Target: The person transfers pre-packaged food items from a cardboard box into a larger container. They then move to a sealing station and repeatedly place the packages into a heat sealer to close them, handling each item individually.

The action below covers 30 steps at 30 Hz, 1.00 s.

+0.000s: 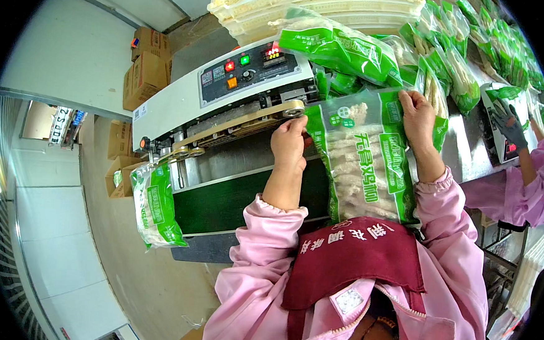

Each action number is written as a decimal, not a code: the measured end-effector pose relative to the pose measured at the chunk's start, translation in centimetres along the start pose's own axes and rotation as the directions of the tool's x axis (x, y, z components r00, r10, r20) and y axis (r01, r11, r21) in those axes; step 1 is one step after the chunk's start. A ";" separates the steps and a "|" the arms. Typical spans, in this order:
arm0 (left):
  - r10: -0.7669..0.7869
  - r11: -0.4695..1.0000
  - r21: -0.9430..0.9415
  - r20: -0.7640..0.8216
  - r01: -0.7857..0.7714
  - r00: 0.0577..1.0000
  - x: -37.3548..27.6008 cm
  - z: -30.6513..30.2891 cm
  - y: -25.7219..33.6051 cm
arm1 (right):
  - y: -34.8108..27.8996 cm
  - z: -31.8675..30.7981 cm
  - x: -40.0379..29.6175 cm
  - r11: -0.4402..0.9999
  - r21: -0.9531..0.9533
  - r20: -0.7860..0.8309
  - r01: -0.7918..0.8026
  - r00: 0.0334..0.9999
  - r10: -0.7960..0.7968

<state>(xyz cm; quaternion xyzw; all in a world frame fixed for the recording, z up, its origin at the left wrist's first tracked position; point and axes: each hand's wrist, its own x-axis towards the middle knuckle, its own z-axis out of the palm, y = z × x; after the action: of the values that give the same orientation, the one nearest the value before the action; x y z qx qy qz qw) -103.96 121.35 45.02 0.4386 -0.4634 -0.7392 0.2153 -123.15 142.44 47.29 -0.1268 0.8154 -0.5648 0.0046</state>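
Between my hands is a clear and green plastic bag (pixel 363 161) packed with pale food pieces, its printed face towards me. My left hand (pixel 290 143) pinches its upper left corner, beside the intake end of a continuous band sealer (pixel 220 96). At the upper right corner, my right hand (pixel 415 115) grips the edge between thumb and fingers. The bag's lower end rests against my maroon apron (pixel 355 264). Below the sealing band runs a dark green conveyor belt (pixel 232 205). A similar filled bag (pixel 155 205) hangs at the sealer's far left end.
Several filled bags (pixel 345 48) are piled behind the sealer and along the metal table (pixel 464 153). Stacked cream plastic crates (pixel 310 4) stand at the back. On the right, a co-worker's gloved hand (pixel 510 124) is over a scale (pixel 507 147). Cardboard boxes (pixel 147 78) sit at left.
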 end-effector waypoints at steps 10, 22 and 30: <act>0.246 0.953 0.227 -0.201 -0.200 0.948 0.8 -7.3 1.5 | -2.6 7.5 -3.0 0.981 -0.157 0.071 0.112 0.992 -0.102; 0.132 0.976 0.188 -0.123 -0.107 0.984 -1.3 -17.0 5.4 | -5.7 0.3 -5.2 0.961 0.218 0.216 0.168 0.952 -0.215; 0.323 0.939 0.210 -0.262 -0.273 0.910 -8.5 -20.8 10.3 | 6.9 -15.8 7.5 0.800 -0.594 -0.464 0.083 0.778 -0.425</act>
<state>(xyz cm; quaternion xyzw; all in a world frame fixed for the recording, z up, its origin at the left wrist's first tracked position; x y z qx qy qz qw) -82.74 112.25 54.02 0.4836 -0.5491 -0.5826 0.3539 -134.21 157.65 47.70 -0.0598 0.8766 -0.3163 -0.3578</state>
